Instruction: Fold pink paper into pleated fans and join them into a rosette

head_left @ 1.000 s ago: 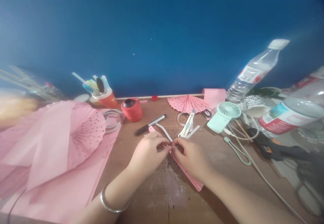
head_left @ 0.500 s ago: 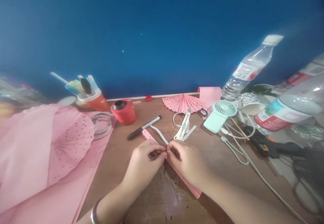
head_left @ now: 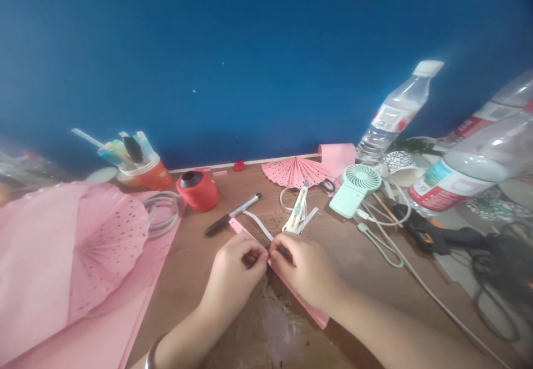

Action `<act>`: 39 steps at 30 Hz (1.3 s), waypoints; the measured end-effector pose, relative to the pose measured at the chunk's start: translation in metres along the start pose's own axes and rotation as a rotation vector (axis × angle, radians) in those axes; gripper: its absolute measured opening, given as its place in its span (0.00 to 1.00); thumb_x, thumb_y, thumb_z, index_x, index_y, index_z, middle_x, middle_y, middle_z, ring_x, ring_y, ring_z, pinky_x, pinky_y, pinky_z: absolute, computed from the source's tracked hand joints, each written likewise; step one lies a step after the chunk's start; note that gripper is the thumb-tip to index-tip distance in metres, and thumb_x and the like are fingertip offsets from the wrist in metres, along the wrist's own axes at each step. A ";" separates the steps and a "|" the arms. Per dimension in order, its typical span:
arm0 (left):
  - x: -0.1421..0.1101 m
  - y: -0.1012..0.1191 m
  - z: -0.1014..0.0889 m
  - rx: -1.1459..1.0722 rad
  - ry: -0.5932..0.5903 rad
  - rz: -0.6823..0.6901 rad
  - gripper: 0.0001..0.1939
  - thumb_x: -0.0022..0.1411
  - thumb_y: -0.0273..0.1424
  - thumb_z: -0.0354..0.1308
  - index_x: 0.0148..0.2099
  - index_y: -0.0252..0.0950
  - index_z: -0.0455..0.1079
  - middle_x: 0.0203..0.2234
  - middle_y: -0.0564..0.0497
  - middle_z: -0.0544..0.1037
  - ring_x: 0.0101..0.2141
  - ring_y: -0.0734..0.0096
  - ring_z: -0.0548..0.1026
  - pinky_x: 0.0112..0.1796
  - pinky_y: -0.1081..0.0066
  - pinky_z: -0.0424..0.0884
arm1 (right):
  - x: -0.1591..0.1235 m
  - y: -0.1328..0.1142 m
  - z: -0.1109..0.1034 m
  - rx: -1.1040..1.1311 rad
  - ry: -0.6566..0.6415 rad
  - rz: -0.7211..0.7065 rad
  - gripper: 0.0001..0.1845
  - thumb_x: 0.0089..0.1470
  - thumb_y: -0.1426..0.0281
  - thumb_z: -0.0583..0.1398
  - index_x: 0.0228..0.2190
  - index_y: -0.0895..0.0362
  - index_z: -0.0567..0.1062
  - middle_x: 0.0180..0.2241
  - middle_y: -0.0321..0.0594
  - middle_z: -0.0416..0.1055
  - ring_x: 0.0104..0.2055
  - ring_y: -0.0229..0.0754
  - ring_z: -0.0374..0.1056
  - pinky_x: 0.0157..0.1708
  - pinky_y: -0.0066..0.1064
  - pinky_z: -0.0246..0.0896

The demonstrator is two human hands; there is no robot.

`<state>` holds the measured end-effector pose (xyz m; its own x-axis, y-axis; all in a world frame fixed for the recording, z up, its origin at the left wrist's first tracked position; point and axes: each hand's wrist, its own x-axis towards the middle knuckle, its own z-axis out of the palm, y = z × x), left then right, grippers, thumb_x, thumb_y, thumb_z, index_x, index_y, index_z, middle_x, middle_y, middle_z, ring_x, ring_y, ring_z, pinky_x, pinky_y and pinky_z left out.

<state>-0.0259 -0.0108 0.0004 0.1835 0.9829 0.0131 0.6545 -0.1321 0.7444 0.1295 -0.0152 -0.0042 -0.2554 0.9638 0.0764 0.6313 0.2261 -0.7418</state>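
A narrow folded strip of pink paper (head_left: 308,306) lies slantwise on the table under my hands, its far end showing black dots. My left hand (head_left: 237,266) pinches at the strip's middle with thumb and forefinger. Right against it, my right hand (head_left: 302,260) is closed in a pinch on the same strip, fingertips nearly touching the left ones. A thin white strip (head_left: 259,224) curls out from beside the fingertips; whether it is attached to the paper I cannot tell. Beyond the hands lie a marker (head_left: 233,213) and a cream utility knife (head_left: 297,213).
Pink pleated paper (head_left: 112,247) covers the left side. Behind stand a red tape roll (head_left: 199,194), a cup of pens (head_left: 152,173) and a dotted paper fan (head_left: 293,173). At right are a mint handheld fan (head_left: 353,191), a glue gun (head_left: 437,233), cables and plastic bottles (head_left: 393,116).
The view has shifted slightly, moving the scene a little to the left. Both hands stay pinched together at the pink strip with hardly any change.
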 end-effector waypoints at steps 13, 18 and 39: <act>0.003 0.003 -0.003 -0.002 -0.026 -0.020 0.06 0.52 0.28 0.53 0.26 0.37 0.69 0.22 0.55 0.70 0.25 0.75 0.67 0.27 0.75 0.62 | 0.001 0.000 -0.001 0.041 0.043 -0.043 0.03 0.48 0.74 0.56 0.25 0.54 0.69 0.27 0.33 0.70 0.28 0.36 0.63 0.26 0.25 0.52; 0.001 0.004 -0.003 -0.007 -0.046 -0.017 0.06 0.52 0.26 0.52 0.26 0.37 0.68 0.22 0.55 0.70 0.25 0.75 0.67 0.27 0.75 0.62 | 0.001 -0.001 -0.001 0.027 0.036 -0.042 0.04 0.47 0.75 0.56 0.24 0.55 0.67 0.25 0.31 0.68 0.27 0.35 0.62 0.26 0.24 0.52; 0.002 0.004 -0.004 -0.031 -0.016 -0.029 0.06 0.53 0.27 0.51 0.26 0.36 0.67 0.21 0.56 0.69 0.23 0.75 0.65 0.25 0.76 0.60 | -0.003 -0.001 -0.001 0.041 0.116 -0.197 0.07 0.52 0.74 0.53 0.32 0.55 0.71 0.31 0.37 0.68 0.34 0.37 0.64 0.34 0.29 0.59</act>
<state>-0.0256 -0.0092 0.0063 0.1764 0.9841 -0.0196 0.6370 -0.0989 0.7645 0.1302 -0.0185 -0.0033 -0.2832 0.9119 0.2970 0.5471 0.4080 -0.7309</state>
